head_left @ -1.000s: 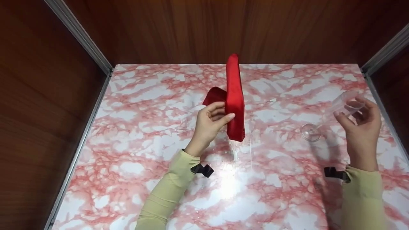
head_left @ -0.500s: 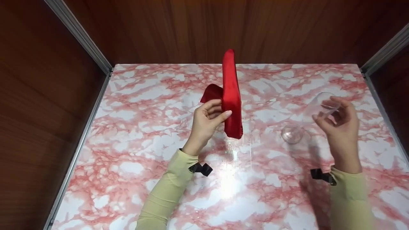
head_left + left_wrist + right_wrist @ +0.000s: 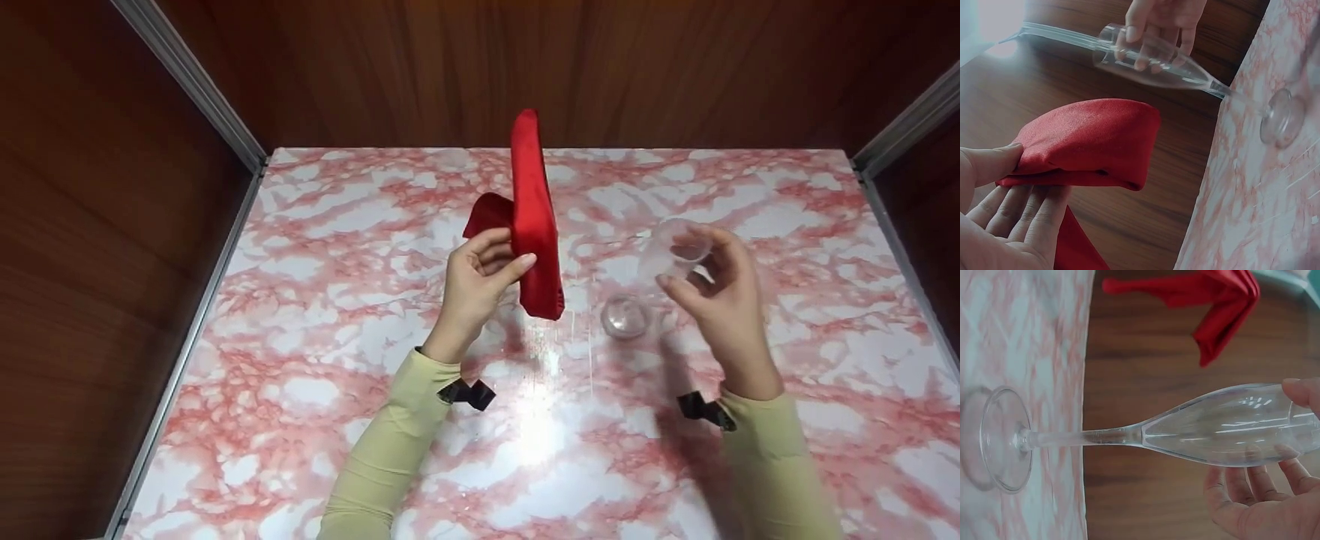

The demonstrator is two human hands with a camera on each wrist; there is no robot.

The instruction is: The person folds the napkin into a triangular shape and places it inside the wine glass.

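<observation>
A red folded cloth napkin (image 3: 534, 225) is pinched between the thumb and fingers of my left hand (image 3: 480, 281), above the middle of the table. In the left wrist view the napkin (image 3: 1092, 138) shows a rounded fold, with a loose flap hanging below. My right hand (image 3: 720, 300) grips a clear champagne flute (image 3: 1213, 430) by the upper bowl near its rim. The flute is upright or slightly tilted, and its round foot (image 3: 625, 316) is close to the tabletop; I cannot tell whether it touches. The flute stands to the right of the napkin.
A pink-and-white marbled table (image 3: 315, 427) lies beneath both hands. Dark wood panels (image 3: 390, 75) with metal edge strips (image 3: 199, 82) wall in the back and sides. A bright light reflection shows near the table's middle.
My right hand has carried the flute leftward from the table's right side, closer to the napkin. The left hand with the napkin has shifted slightly left and away from me.
</observation>
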